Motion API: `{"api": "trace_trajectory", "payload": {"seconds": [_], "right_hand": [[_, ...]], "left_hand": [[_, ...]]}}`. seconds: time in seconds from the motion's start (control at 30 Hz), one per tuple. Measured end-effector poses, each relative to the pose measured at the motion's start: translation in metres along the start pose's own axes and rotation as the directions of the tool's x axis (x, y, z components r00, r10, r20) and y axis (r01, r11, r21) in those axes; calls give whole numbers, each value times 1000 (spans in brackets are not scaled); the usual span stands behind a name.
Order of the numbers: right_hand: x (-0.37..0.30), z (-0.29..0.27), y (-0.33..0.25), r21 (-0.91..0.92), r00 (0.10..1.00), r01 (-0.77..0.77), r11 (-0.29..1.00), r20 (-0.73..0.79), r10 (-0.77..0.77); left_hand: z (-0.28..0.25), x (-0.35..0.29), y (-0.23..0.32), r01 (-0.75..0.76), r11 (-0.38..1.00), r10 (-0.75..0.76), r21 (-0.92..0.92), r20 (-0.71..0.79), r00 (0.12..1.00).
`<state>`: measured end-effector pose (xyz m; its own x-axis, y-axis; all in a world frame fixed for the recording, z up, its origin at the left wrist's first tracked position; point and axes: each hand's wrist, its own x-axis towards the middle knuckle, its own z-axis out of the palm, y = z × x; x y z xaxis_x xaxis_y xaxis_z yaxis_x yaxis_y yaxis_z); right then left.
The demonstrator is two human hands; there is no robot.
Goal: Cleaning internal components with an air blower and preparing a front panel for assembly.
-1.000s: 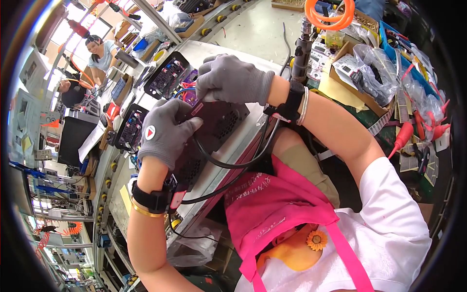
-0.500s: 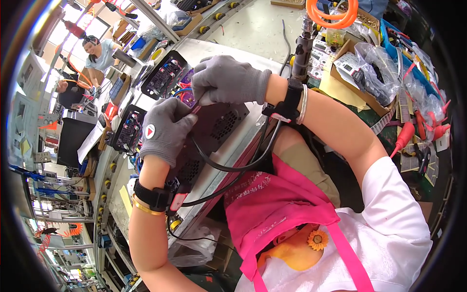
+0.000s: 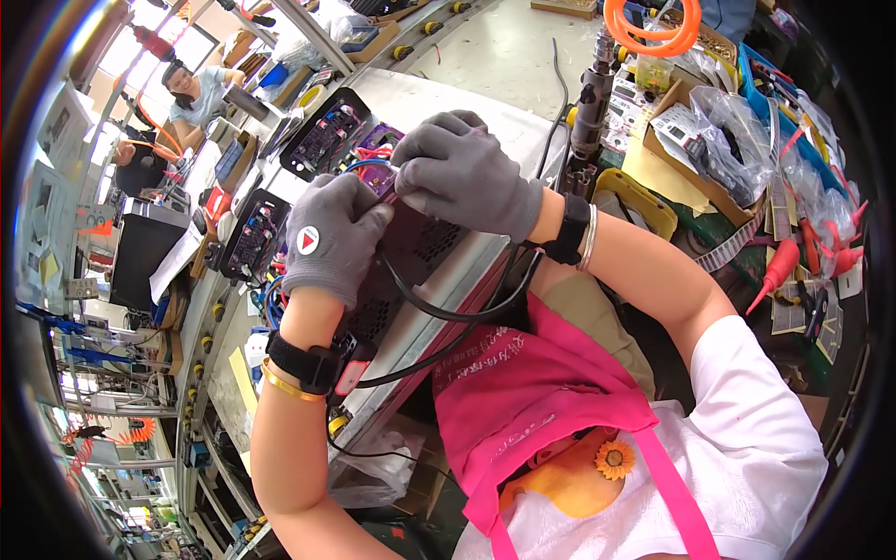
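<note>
Casing [image 3: 422,231], dark and perforated, lies on the counter [image 3: 504,114] beneath the left grip [image 3: 334,233] and right grip [image 3: 467,175], both curled near its far edge, though whether they pinch anything cannot be told.

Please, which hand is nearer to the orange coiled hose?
Right. The right hand is below and left of the orange coiled hose; the left hand is farther left and lower, at the dark casing.

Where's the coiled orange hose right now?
In the head view, the coiled orange hose is at the upper right, by the top of the dark tool.
</note>
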<state>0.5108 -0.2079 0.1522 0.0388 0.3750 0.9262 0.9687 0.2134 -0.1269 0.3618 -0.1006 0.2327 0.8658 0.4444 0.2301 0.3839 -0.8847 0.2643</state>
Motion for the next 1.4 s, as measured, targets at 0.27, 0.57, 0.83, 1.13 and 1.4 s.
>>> {"api": "trace_trajectory", "payload": {"seconds": [0.27, 0.57, 0.83, 1.13, 1.4], "right_hand": [[0, 3, -14, -2, 995, -97, 995, -34, 97], [-1, 14, -17, 31, 970, -226, 974, -79, 228], [5, -4, -6, 268, 957, -285, 920, 127, 259], [14, -8, -3, 299, 889, -414, 860, 338, 310], [7, 2, -7, 283, 889, -449, 848, 233, 394]], "left_hand": [[0, -2, -4, -56, 998, 57, 24, -28, 998], [-9, -4, -14, -67, 986, 78, -152, 67, 995], [-23, -14, -19, 125, 802, 15, -585, 228, 973], [-26, -11, -23, 135, 847, 8, -514, 266, 964], [-25, -12, -21, 122, 870, 6, -477, 258, 966]]}}
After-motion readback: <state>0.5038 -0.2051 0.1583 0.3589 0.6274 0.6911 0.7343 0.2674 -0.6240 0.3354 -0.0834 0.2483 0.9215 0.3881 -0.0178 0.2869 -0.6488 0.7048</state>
